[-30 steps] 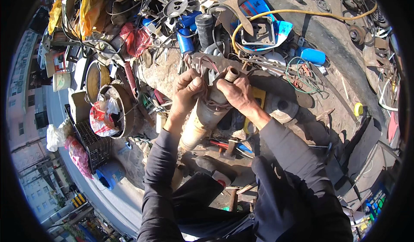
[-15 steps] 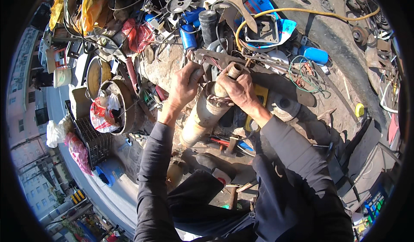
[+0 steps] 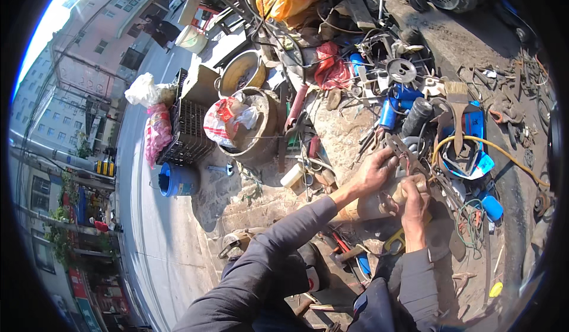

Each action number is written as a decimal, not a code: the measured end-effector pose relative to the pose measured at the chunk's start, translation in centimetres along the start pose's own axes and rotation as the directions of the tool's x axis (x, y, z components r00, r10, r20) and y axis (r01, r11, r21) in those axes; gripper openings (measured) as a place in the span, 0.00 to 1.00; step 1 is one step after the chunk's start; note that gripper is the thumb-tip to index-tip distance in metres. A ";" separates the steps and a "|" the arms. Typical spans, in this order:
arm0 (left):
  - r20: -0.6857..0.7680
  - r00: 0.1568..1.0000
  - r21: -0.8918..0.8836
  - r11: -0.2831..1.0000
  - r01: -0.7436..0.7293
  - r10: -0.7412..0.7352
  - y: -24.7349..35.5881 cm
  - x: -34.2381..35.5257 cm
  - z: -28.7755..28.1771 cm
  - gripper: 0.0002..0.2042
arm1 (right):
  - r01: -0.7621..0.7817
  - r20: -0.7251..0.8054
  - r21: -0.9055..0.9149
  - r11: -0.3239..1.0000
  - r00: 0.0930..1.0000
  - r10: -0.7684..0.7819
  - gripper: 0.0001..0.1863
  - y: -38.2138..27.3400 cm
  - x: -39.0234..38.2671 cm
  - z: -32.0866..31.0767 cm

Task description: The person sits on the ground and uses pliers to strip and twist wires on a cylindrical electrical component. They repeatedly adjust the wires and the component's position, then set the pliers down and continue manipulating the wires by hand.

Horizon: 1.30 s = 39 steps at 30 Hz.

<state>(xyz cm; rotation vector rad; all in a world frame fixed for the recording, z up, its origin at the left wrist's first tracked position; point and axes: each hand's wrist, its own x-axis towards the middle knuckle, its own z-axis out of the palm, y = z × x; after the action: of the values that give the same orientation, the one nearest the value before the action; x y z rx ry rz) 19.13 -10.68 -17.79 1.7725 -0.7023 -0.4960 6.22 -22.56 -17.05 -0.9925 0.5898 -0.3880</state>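
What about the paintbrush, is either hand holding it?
No, the paintbrush lies apart from both the left hand and the right hand.

The scene is set outdoors, on dusty, uneven ground (image 3: 220, 215) lit by strong sunlight, by which dark shadows are cast. On the left, the ground is bordered by a grey road (image 3: 137, 219), bent into a curve by the lens. The far side of the road is lined with buildings: a pinkish building (image 3: 89, 66) is shown at the upper left, its wall broken by windows (image 3: 101, 46), and a paler building (image 3: 44, 111) is seen beside it. Lower down, street fronts are partly sunk in shade near green plants (image 3: 61, 213). The sky (image 3: 48, 25) is bleached almost white.
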 end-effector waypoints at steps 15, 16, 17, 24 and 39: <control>-0.234 0.955 -0.052 0.979 -0.198 0.180 5.3 -6.8 -0.7 0.08 | 0.203 0.095 -0.171 0.964 0.977 -0.189 0.19 -1.8 -0.6 2.6; -0.182 0.959 0.025 0.976 -0.218 0.219 6.3 -7.5 -2.0 0.07 | 0.168 0.128 -0.057 0.984 0.979 -0.160 0.19 -2.0 -0.3 3.3; -0.154 0.945 0.113 0.956 -0.272 0.287 7.2 -7.8 -2.9 0.08 | 0.201 0.294 -0.123 0.972 0.943 -0.158 0.19 -3.0 0.7 3.0; 0.014 0.896 0.348 0.838 -0.420 0.443 9.7 -7.4 -0.5 0.17 | 0.076 0.328 -0.103 0.992 0.944 -0.039 0.19 -3.6 4.0 -1.3; -0.240 0.921 0.242 0.938 -0.250 0.307 7.6 -9.7 3.0 0.28 | 0.634 0.158 -0.635 0.442 0.667 -0.728 0.09 -9.8 -4.8 0.7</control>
<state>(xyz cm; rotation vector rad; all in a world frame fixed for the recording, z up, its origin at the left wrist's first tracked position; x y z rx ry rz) 8.48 -7.86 -11.63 1.8475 -0.8158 0.0218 2.48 -24.28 -6.90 -1.9203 0.4115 -1.0461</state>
